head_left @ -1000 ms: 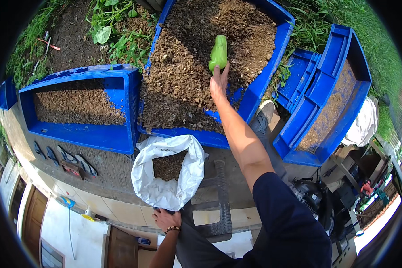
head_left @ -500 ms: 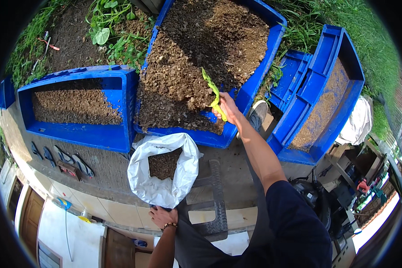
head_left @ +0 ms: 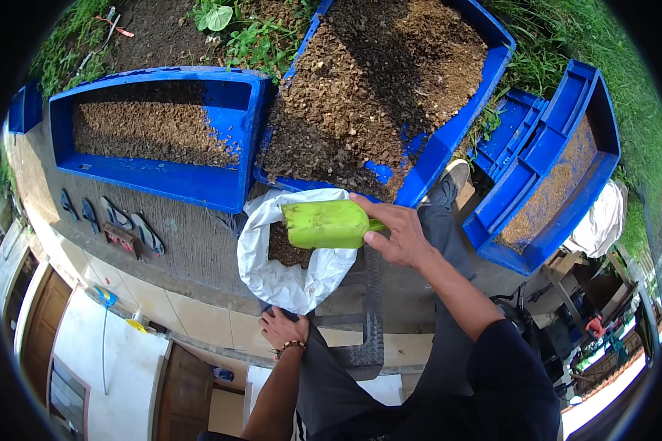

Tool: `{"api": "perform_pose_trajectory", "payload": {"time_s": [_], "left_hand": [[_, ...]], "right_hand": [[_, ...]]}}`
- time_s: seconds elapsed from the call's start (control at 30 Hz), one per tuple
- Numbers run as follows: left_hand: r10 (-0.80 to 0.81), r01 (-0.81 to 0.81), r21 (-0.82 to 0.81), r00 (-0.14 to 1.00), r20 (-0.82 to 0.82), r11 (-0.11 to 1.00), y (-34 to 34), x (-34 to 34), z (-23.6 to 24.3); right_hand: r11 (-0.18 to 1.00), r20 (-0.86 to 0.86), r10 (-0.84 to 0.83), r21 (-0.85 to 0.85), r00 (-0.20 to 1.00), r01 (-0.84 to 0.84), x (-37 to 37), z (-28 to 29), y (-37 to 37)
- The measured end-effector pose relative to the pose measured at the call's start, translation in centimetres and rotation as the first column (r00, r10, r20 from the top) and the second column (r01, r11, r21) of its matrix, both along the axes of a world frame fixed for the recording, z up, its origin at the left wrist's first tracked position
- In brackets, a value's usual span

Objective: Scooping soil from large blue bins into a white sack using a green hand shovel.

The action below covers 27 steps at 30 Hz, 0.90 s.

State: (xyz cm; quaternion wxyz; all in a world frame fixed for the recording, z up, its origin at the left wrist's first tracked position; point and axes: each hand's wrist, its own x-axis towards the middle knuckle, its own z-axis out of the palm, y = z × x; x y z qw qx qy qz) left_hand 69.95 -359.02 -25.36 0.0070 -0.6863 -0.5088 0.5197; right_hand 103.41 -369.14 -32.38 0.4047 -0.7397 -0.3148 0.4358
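Note:
My right hand (head_left: 399, 234) is closed round the short handle of a lime-green scoop (head_left: 327, 225). The scoop lies tipped over the mouth of a white sack (head_left: 301, 290), its back turned up, so what it carries cannot be seen. Dark crumbly material (head_left: 283, 246) shows inside the sack, whose rim is folded outward. Resting on my knee just below the sack is my left hand (head_left: 281, 329), fingers spread and holding nothing. Beyond the sack stands a large blue tub (head_left: 449, 162) heaped with brown crumbly material (head_left: 331, 110).
A blue crate (head_left: 154, 176) with similar brown material stands at left, and another (head_left: 485, 228) with lighter material at right. Sandals (head_left: 147, 234) lie on the concrete. A dark stool or step frame (head_left: 371, 316) is beside my leg. Grass borders the far right.
My right hand has brought the scoop from the large tub back over the sack and turned it over. My left hand stays on my knee. The view has shifted somewhat.

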Motion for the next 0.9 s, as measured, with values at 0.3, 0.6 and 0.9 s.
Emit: {"api": "perform_pose_trajectory", "payload": {"time_s": [0.3,0.6,0.9], "left_hand": [[0.026,-0.026,-0.020,1.000,-0.008,0.999,0.0,0.3,0.2],[0.030,-0.031,-0.012,0.999,-0.031,0.999,0.5,0.6,0.0],[0.022,-0.024,-0.025,0.998,-0.053,0.999,0.6,0.8,-0.1]], "right_hand": [[0.999,0.313,0.021,0.020,0.949,-0.029,-4.8,-2.4,0.4],[0.355,-0.199,-0.911,-0.826,0.362,0.439,-1.8,-13.0,-7.6],[0.370,-0.370,-0.928,-0.890,0.055,0.267,-6.9,-18.7,-7.0]]}}
